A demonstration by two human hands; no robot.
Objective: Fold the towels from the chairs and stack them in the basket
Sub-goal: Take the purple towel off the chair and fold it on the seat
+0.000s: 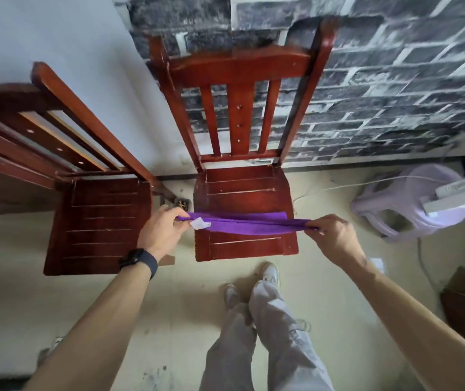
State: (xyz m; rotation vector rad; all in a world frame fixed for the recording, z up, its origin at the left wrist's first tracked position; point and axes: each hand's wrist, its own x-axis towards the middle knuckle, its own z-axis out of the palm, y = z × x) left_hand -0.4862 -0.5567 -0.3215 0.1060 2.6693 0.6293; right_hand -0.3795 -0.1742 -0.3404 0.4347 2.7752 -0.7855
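A red wooden chair [96,221] stands at far left, its back cut off by the frame edge. The left hand [162,231], a dark watch [138,259] on its wrist, pinches one end of the purple towel [242,224] beside a small white tag [200,223]. The towel stretches taut and folded narrow above the seat of the middle chair [242,176]. The right hand [334,235] is closed on the other end, fingertips hidden. A lilac stool [403,204] is partly covered at right.
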